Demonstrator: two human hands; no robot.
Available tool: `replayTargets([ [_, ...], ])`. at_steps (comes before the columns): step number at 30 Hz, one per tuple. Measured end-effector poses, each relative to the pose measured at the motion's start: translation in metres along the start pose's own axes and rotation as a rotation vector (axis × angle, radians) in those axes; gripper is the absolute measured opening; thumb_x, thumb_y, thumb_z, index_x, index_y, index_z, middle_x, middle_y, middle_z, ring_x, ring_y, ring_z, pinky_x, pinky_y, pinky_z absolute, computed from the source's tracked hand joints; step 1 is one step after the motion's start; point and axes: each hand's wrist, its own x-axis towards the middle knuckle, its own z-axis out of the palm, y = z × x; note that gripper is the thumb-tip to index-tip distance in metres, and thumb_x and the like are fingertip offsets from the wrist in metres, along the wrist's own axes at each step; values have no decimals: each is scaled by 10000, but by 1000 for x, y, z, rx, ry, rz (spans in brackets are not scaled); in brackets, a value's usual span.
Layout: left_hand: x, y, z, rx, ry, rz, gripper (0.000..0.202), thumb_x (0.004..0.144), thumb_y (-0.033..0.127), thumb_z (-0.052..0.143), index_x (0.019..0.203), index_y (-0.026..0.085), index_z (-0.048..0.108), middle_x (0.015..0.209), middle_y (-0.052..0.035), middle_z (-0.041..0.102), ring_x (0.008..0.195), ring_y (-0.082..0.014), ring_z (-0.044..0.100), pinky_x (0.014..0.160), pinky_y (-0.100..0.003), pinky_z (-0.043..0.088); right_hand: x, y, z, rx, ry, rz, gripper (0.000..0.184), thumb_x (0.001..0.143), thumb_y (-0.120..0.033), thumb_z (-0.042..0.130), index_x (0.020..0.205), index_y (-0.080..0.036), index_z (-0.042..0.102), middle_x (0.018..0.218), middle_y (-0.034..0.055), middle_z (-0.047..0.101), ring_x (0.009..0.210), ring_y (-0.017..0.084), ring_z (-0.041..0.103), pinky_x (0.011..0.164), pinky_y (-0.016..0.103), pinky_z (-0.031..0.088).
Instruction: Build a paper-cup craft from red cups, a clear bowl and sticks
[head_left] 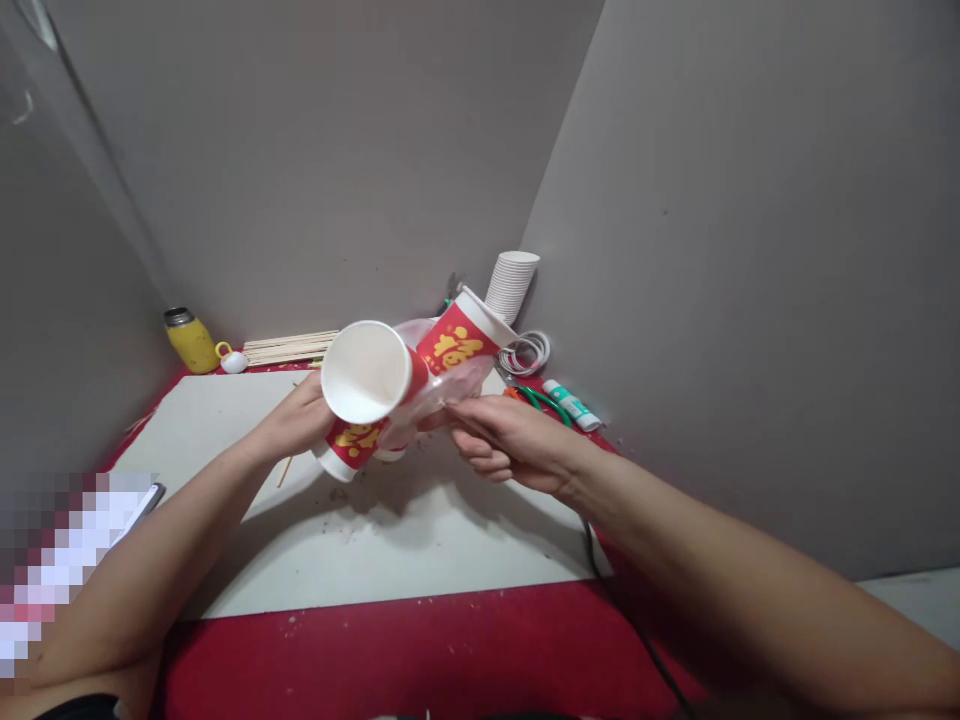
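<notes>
a yellow bottle point(191, 343) stands back left, near some wooden sticks point(289, 348). a stack of white cups point(511, 283) leans in the corner, coiled white cable point(525, 353) and a glue stick point(571, 404) near it.

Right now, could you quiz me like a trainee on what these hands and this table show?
1. True or false: the left hand holds red paper cups.
2. The bottle by the left wall is: A green, B yellow, C blue.
3. What does the right hand pinch?
Key: 1 true; 2 B; 3 clear plastic wrap.
</notes>
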Motion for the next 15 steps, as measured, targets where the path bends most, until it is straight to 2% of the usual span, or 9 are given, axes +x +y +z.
replayTargets([
  [2,1,-3,5,-75,71,-117,302,755,353,657,1004,190,707,890,-75,739,920,-280,690,779,-368,584,-7,-5,-1,1,-8,-22,318,986,-328,440,998,-97,658,484,-52,467,336,49,318,323,144,249],
  [4,2,-7,10,-165,107,-216,311,727,366,690,982,188,697,837,-68,735,849,-281,700,732,-380,592,-13,-8,-1,-1,14,-39,284,969,-265,445,1008,-87,664,488,-29,514,330,62,387,314,147,287],
  [7,5,-12,17,-261,137,-331,277,708,348,733,924,182,683,841,-62,741,777,-259,701,697,-369,594,-16,-10,-2,8,50,-27,258,941,-186,441,989,-79,671,467,-22,525,316,64,413,302,138,296],
  [11,8,-17,23,-431,122,-399,214,766,326,727,904,170,676,854,-59,749,732,-216,698,705,-338,590,-18,-13,-7,-1,70,-12,282,944,-243,438,954,-96,677,526,16,605,330,66,454,305,145,329],
  [13,9,-18,26,-519,124,-443,176,805,299,696,910,159,680,848,-65,751,722,-202,702,707,-322,588,-20,-15,-10,-107,118,-83,286,938,-298,471,901,-111,684,580,48,655,357,74,490,322,161,355],
  [15,9,-20,29,-557,92,-481,132,824,257,667,892,145,689,828,-79,752,706,-197,707,701,-313,588,-23,-16,-13,-286,227,-231,266,911,-343,550,842,-127,689,627,67,682,415,95,544,347,179,373],
])
